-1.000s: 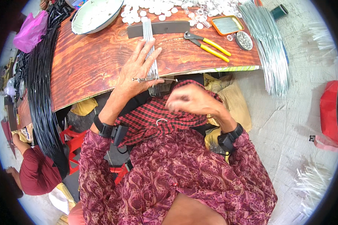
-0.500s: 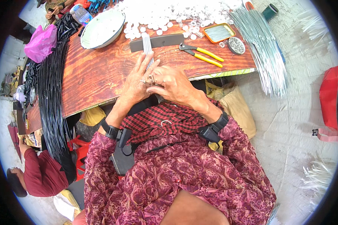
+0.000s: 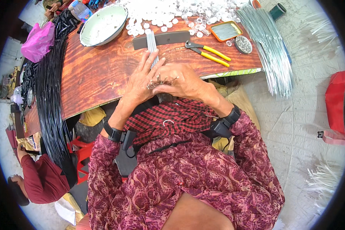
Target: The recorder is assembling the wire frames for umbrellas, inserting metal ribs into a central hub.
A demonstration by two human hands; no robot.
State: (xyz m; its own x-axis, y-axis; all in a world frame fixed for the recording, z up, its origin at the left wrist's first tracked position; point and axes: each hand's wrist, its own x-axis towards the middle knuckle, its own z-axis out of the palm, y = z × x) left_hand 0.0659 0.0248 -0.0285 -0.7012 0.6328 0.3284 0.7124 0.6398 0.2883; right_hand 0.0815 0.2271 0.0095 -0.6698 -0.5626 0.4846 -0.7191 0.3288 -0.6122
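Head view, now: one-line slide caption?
Left hand over thin rods, right hand close beside it, pliers on the table to the right.

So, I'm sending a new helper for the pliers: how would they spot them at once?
Find the reddish-brown wooden table, then the dark flat bar on it. By the bar's right end, on the person's side of the orange-rimmed tray, lie the pliers. Their two long yellow handles set them apart from that tray and the bar.

We get bright light, white plastic pieces (image 3: 164,29) at upper centre looking washed-out, and fisheye distortion bowing the bench (image 3: 99,73).
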